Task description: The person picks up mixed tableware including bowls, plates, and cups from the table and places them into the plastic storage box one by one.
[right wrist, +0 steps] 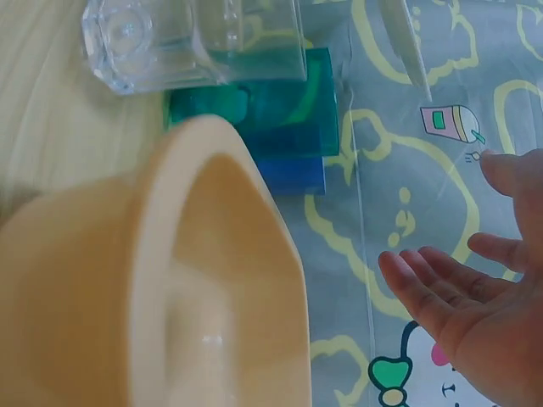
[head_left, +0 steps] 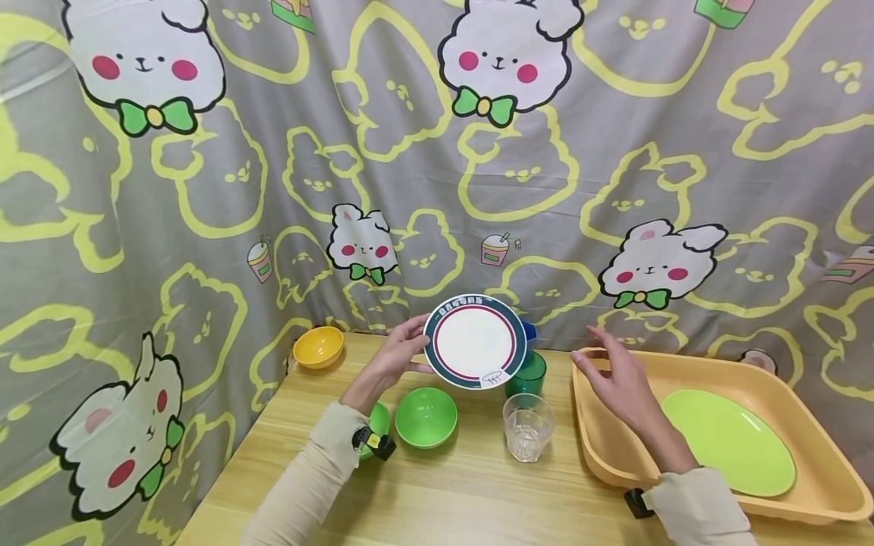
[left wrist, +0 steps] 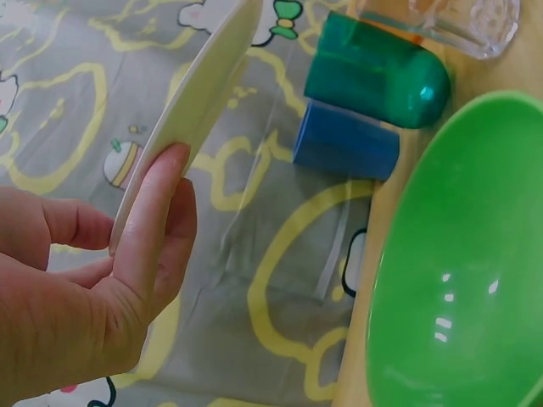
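My left hand (head_left: 394, 355) pinches a round white plate (head_left: 474, 343) by its left edge, thumb on one face and fingers behind. The plate has a dark green rim with lettering and a red ring, and is held up off the table, its face tilted toward me. In the left wrist view the plate (left wrist: 191, 93) shows nearly edge-on. My right hand (head_left: 623, 379) hovers over the left side of an orange basin (head_left: 601, 470), fingers spread and holding nothing. A lime green oval plate (head_left: 734, 444) lies inside the basin.
Below the held plate stand a green bowl (head_left: 426, 418), a clear glass (head_left: 527, 434), a green cup (head_left: 532, 375) and a blue cup (head_left: 530, 334). Another green bowl (head_left: 379, 418) is partly behind my left wrist. A yellow bowl (head_left: 318, 347) sits back left, near the curtain (head_left: 423, 174).
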A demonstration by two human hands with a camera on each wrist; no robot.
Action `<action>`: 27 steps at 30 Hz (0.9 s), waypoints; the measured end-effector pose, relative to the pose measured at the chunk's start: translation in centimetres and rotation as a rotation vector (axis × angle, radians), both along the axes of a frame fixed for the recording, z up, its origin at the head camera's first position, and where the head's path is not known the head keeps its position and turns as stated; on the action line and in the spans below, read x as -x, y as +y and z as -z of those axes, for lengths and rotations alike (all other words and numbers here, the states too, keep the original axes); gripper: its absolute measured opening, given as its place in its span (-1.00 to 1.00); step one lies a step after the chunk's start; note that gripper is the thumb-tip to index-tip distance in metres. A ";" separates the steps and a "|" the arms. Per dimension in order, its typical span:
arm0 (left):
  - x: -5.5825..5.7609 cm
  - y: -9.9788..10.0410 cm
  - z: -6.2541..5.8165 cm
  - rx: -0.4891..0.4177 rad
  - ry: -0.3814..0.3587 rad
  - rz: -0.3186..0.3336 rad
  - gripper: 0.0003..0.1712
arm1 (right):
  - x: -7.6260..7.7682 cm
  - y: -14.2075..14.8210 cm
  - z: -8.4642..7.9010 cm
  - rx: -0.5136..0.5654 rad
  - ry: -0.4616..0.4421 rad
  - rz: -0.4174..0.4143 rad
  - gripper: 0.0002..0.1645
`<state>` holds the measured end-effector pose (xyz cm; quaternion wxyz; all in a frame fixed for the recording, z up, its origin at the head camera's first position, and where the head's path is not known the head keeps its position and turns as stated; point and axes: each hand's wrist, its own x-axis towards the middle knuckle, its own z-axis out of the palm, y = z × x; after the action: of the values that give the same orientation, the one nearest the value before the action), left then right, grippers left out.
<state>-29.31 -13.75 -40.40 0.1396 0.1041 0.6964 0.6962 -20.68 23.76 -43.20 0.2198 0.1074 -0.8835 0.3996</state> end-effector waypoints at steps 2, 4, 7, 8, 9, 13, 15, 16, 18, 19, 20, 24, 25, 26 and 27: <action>-0.2 0.3 0.0 0.001 0.007 0.006 -0.37 | 0.1 -0.3 0.1 0.006 -0.008 0.006 -0.27; -0.4 0.5 0.1 0.003 0.019 0.016 -0.38 | 0.1 -0.7 0.2 0.015 -0.014 0.011 -0.28; -0.6 0.9 0.2 0.007 0.032 0.030 -0.39 | 0.2 -1.3 0.3 0.034 -0.022 0.011 -0.28; -0.7 1.0 0.2 0.009 0.036 0.037 -0.40 | 0.3 -1.6 0.3 0.039 -0.028 0.008 -0.28; -0.8 1.1 0.2 0.011 0.035 0.040 -0.40 | 0.3 -1.8 0.4 0.044 -0.036 0.006 -0.28; -1.1 1.6 0.3 0.014 0.028 0.045 -0.42 | 0.3 -2.6 0.6 0.061 -0.054 0.007 -0.27; -1.2 1.8 0.3 0.013 0.024 0.040 -0.42 | 0.2 -2.8 0.7 0.072 -0.056 0.009 -0.28; -1.3 1.9 0.4 0.013 0.026 0.039 -0.42 | 0.2 -3.0 0.7 0.074 -0.054 0.009 -0.29; -1.4 2.0 0.4 0.011 0.032 0.039 -0.42 | 0.2 -3.2 0.6 0.085 -0.052 0.006 -0.29; -1.4 2.1 0.5 0.009 0.029 0.037 -0.42 | 0.2 -3.4 0.6 0.092 -0.054 0.001 -0.30; -1.5 2.1 0.5 0.007 0.026 0.036 -0.42 | 0.2 -3.5 0.6 0.102 -0.056 -0.003 -0.30; -1.8 2.4 0.6 0.004 0.010 0.034 -0.41 | 0.3 -4.1 0.7 0.177 -0.094 -0.050 -0.29; -1.8 2.4 0.6 0.004 0.013 0.036 -0.40 | 0.3 -4.2 0.7 0.197 -0.108 -0.063 -0.29; -1.9 2.5 0.6 0.004 0.015 0.037 -0.40 | 0.3 -4.3 0.8 0.218 -0.121 -0.075 -0.29; -2.0 2.5 0.7 0.002 0.015 0.037 -0.40 | 0.3 -4.4 0.8 0.237 -0.133 -0.086 -0.29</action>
<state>-27.35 -11.23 -41.08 0.1473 0.1223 0.6960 0.6921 -21.03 19.39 -44.03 0.1546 0.0916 -0.8374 0.5162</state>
